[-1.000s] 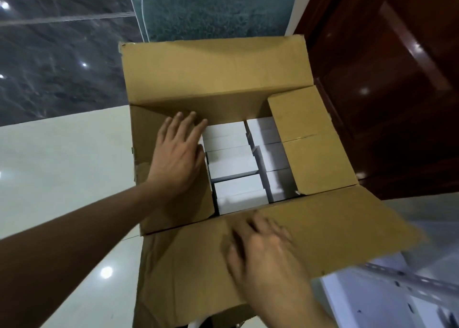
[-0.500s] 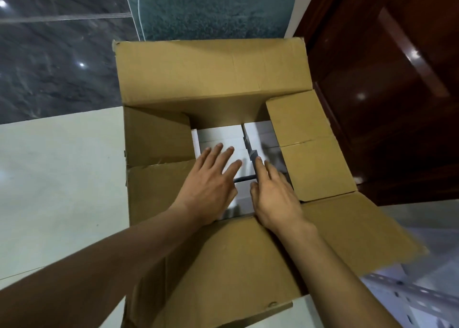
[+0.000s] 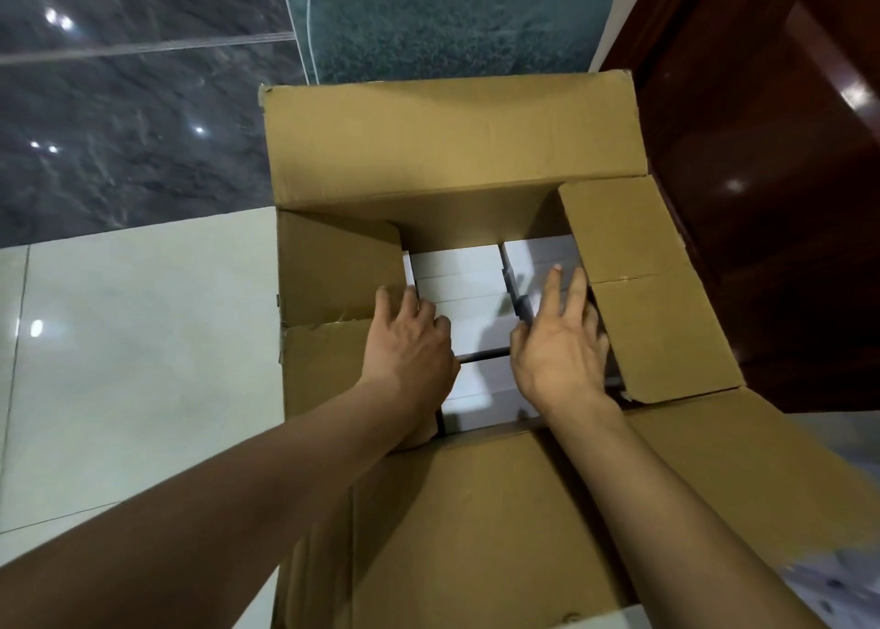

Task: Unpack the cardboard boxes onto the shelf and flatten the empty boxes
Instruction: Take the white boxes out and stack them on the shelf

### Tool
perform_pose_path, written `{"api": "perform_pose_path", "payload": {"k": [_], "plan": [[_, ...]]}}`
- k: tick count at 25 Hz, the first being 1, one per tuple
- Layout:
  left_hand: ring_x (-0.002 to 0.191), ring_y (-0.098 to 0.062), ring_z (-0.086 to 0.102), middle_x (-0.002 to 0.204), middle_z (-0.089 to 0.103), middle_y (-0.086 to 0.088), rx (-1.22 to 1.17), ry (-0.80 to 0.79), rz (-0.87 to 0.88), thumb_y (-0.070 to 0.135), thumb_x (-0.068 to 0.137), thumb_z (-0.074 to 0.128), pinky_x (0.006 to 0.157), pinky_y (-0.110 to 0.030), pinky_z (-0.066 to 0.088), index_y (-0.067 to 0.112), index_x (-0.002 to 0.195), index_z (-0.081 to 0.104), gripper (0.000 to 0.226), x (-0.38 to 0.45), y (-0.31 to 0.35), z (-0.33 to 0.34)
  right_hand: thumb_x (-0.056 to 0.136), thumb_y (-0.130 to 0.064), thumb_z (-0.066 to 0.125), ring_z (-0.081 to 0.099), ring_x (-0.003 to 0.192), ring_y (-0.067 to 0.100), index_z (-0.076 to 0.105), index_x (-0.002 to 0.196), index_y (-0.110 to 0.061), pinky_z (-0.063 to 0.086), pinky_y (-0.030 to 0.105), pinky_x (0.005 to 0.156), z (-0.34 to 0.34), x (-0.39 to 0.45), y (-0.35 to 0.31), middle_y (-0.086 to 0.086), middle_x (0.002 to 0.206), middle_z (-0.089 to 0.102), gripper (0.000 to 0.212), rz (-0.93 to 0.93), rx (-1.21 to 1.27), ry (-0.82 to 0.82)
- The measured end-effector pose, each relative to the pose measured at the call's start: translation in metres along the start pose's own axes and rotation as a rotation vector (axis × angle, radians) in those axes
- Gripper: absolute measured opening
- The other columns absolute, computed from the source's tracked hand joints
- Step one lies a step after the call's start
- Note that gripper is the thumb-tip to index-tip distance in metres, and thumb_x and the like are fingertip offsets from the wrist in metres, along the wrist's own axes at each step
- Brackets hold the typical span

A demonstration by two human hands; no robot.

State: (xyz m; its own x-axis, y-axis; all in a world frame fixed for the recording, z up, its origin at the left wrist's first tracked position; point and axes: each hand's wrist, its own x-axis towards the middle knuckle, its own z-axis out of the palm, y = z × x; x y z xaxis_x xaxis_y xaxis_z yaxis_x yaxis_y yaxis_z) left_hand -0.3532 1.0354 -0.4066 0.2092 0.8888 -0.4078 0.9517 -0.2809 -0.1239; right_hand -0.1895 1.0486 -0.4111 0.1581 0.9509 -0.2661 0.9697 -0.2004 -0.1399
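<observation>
Both hands, left [image 3: 409, 343] and right [image 3: 559, 347], reach fingers-spread onto unmarked white boxes [image 3: 457, 271] inside the cardboard box [image 3: 452, 152].

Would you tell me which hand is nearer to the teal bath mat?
Right. The right hand reaches farther into the cardboard box, toward the teal bath mat; the left hand sits slightly nearer the person.

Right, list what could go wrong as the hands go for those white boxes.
1. The white boxes sit packed tight in rows; with both hands only reaching in at the sides of one stack, it may jam or slip apart on lifting.
2. The right flap leans in over the opening and could catch the right hand or a box coming out.
3. The left flap also hangs inward, narrowing the way out.
</observation>
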Motion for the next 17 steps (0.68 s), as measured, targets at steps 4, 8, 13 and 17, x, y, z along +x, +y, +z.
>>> {"api": "perform_pose_path", "payload": {"k": [4, 8, 13, 17], "plan": [[0.151, -0.035, 0.01, 0.16, 0.022, -0.018, 0.028, 0.02, 0.018, 0.041, 0.103, 0.039, 0.115, -0.055, 0.018, 0.014, 0.141, 0.046, 0.047, -0.008, -0.001, 0.001, 0.1, -0.037, 0.05, 0.02, 0.15, 0.034, -0.008, 0.161, -0.021, 0.028, 0.05, 0.117, -0.02, 0.001, 0.011, 0.007, 0.168, -0.007, 0.086, -0.015, -0.003, 0.191], [0.153, -0.034, 0.007, 0.159, 0.026, -0.017, 0.004, 0.03, 0.011, 0.035, 0.103, 0.038, 0.113, -0.054, 0.02, 0.013, 0.138, 0.047, 0.042, -0.015, -0.001, -0.01, 0.097, -0.036, 0.056, 0.024, 0.148, 0.034, 0.001, 0.162, -0.024, 0.027, 0.051, 0.118, -0.039, 0.011, 0.032, 0.008, 0.167, 0.005, 0.085, -0.063, -0.069, 0.305], [0.153, -0.034, 0.009, 0.153, 0.038, -0.019, 0.005, 0.072, -0.058, 0.036, 0.104, 0.033, 0.115, -0.051, 0.018, 0.01, 0.131, 0.051, 0.042, -0.027, 0.008, -0.031, 0.089, -0.034, 0.062, 0.022, 0.149, 0.035, 0.017, 0.16, -0.02, 0.013, 0.057, 0.122, -0.053, 0.026, 0.061, 0.016, 0.166, 0.014, 0.085, -0.081, -0.204, 0.434], [0.152, -0.04, 0.007, 0.158, 0.027, -0.028, 0.067, 0.075, -0.151, 0.03, 0.103, 0.043, 0.121, -0.052, 0.011, -0.001, 0.144, 0.039, 0.052, -0.035, 0.018, -0.06, 0.084, -0.036, 0.066, 0.015, 0.153, 0.031, 0.017, 0.16, -0.019, 0.01, 0.061, 0.12, -0.06, 0.035, 0.087, 0.015, 0.167, 0.013, 0.092, -0.018, -0.244, 0.453]]}}
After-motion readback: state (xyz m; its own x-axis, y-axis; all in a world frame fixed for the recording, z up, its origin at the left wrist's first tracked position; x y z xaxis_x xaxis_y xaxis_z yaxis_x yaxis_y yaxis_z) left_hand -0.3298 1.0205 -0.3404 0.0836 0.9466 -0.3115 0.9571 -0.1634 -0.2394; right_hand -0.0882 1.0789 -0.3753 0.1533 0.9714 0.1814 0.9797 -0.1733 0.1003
